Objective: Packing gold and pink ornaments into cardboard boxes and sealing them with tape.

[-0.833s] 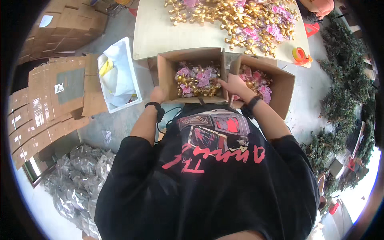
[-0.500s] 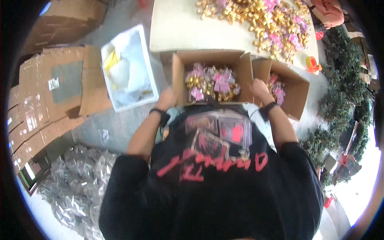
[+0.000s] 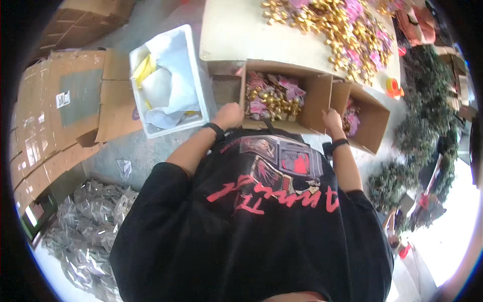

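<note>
An open cardboard box (image 3: 314, 98) stands right in front of my body. Inside it lies a heap of gold ornaments (image 3: 274, 103) with pink tags. My left hand (image 3: 229, 116) is closed at the box's near left corner, its fingers curled against the side wall. On the opposite side, my right hand (image 3: 332, 122) grips the right wall near the front corner, fingers partly hidden behind the cardboard. A second cardboard box (image 3: 370, 118) sits close beside it on the right, with similar pink-tagged pieces (image 3: 350, 121) inside.
Beyond the boxes is a pale table (image 3: 231, 35) piled with gold ornaments (image 3: 352, 40). An orange tape roll (image 3: 393, 88) rests at its right corner. A white foam box (image 3: 193, 75) stands left, near large cartons (image 3: 83, 95). Silver star pieces (image 3: 90, 226) lie lower left; green artificial foliage (image 3: 422, 116) lines the right.
The box between my hands has shifted right, closer to the second box, and my left hand has moved right with it. My view has shifted a little too.
</note>
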Tool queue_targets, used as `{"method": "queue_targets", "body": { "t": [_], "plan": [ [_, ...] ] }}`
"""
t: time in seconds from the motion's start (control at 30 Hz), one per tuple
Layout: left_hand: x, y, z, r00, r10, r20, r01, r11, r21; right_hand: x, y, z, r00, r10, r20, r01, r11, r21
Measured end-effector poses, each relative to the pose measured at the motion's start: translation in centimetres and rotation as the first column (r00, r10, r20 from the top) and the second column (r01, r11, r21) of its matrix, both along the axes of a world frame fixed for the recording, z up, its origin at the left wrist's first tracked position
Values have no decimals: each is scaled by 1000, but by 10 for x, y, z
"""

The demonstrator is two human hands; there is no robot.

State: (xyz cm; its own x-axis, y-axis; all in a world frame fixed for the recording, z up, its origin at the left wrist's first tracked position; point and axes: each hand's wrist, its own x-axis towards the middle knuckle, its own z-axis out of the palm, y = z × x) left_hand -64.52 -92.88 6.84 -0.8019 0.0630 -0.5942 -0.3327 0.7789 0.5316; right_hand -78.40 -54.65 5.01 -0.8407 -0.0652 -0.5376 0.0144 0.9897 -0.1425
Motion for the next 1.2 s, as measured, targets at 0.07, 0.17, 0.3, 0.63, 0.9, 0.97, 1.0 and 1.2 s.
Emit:
{"method": "queue_targets", "body": {
  "t": [0.07,0.17,0.3,0.63,0.9,0.97,1.0,1.2],
  "plan": [
    [14,3,-33,1000,-8,-22,8,1000,-3,15,4,-12,997,36,-63,-39,999,-38],
    [23,-16,-11,952,295,-76,-276,940,200,23,-8,2,995,64,-70,-63,998,13],
    [46,-73,-31,663,404,-631,-719,578,-385,32,-8,13,995,-78,-61,77,997,-4],
    [63,-162,-53,767,508,-392,-617,751,-236,28,-40,59,962,-18,-271,29,999,37],
    [60,-85,-22,766,596,-242,-606,795,40,19,-127,92,965,96,-245,-183,915,-359],
    [61,-76,-28,657,726,-202,-719,684,120,20,-147,97,965,228,-132,-262,872,-413],
    [62,-77,-32,653,729,-203,-722,681,123,21,-154,95,935,305,-180,-353,848,-396],
    [74,-85,-58,605,749,-269,-706,662,251,32,-171,104,916,375,-141,-397,805,-441]
  ]
}}
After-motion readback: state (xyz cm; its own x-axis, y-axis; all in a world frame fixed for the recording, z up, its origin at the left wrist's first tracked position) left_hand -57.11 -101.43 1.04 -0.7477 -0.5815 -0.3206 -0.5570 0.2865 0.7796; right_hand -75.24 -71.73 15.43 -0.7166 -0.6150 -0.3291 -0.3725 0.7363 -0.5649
